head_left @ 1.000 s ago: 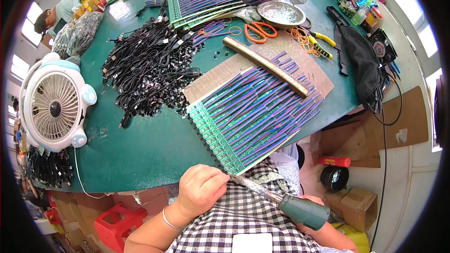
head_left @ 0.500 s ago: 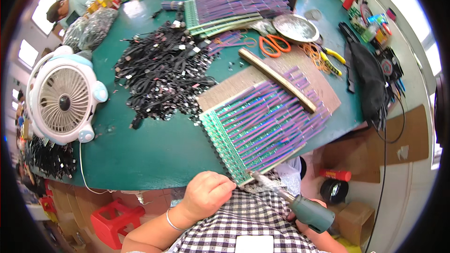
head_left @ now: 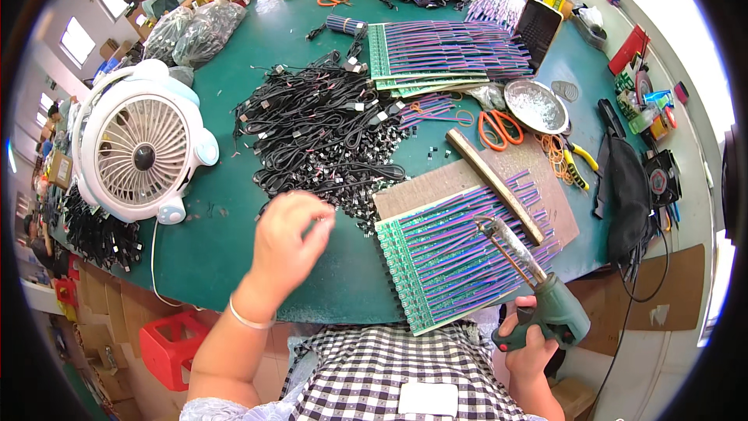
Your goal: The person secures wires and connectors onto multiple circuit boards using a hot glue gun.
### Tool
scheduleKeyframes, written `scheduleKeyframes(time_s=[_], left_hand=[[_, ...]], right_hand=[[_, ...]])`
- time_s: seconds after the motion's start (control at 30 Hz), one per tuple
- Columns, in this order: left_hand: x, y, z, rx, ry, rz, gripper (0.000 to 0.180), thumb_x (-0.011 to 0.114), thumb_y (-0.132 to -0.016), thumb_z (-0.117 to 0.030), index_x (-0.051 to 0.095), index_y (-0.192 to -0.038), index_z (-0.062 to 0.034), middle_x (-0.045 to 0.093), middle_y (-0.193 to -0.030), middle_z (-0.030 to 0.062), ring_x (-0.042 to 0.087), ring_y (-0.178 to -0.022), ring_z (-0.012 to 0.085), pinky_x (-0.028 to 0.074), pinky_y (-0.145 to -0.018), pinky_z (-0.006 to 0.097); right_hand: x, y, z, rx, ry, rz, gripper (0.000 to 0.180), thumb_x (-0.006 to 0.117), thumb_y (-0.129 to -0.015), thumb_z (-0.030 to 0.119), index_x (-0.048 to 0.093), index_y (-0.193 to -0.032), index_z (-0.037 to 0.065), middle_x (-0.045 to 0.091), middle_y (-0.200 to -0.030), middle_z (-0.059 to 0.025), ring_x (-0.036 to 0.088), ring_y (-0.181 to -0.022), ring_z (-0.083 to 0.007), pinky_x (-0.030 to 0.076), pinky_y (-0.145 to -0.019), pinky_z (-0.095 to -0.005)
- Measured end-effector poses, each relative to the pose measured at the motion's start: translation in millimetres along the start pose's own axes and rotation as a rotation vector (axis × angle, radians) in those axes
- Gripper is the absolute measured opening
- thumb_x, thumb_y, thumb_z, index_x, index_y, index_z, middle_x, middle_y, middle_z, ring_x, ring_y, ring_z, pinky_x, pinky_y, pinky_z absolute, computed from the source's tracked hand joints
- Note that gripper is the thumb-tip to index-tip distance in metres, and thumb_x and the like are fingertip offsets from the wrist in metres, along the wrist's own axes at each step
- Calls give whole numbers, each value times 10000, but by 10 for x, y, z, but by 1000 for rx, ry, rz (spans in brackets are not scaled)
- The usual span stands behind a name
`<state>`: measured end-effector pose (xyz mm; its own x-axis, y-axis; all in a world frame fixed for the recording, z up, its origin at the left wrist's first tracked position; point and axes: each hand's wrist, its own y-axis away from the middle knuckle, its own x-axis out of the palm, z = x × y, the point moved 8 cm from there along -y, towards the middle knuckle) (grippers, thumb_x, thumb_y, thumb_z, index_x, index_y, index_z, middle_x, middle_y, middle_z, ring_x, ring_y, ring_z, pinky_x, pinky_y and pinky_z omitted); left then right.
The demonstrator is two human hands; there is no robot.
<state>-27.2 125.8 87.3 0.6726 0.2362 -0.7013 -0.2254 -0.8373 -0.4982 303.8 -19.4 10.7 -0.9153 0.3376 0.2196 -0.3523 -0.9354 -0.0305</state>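
Your right hand [head_left: 534, 352] wraps the soldering gun [head_left: 564, 309], likely heavy, best held behind its tip [head_left: 485, 224]; your left hand [head_left: 287, 238] curls, its pinch unclear.

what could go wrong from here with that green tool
The right hand holds the green tool with its metal tip above the colored wires; if hot, it might scorch them. The left hand is near the edge of tangled black cables, so a snag might drag several together.
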Motion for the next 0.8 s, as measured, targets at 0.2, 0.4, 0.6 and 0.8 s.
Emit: scheduleKeyframes(time_s=[0.2,0.4,0.6,0.8], left_hand=[[305,-723,512,4,-133,32,205,700,-777,-154,649,-949,-55,641,-953,103,601,-913,288,488,-809,388],[696,-956,770,-104,-299,247,273,702,-782,-162,633,-1028,-68,617,-899,93,608,-877,267,491,-779,369],[400,-953,837,-200,26,101,128,652,-806,-26,661,-934,-23,619,-822,54,576,-708,135,472,-666,268],[-116,-798,568,-33,205,-182,79,625,-849,21,622,-915,-21,604,-830,38,540,-693,120,446,-646,250]], right_hand=[[97,-78,22,2,-74,59,427,543,-897,161,408,-1247,-44,534,-1151,-205,604,-639,-188,483,-468,-284],[28,-20,35,7,-60,-24,437,553,-898,169,405,-1261,-25,557,-1132,-202,610,-639,-195,496,-516,-298],[23,-46,19,67,-65,-33,443,566,-895,187,419,-1250,-35,566,-1132,-195,609,-634,-194,498,-620,-321],[142,-97,67,42,-51,-48,438,584,-881,205,453,-1214,-48,594,-1051,-180,596,-625,-172,473,-634,-325]])
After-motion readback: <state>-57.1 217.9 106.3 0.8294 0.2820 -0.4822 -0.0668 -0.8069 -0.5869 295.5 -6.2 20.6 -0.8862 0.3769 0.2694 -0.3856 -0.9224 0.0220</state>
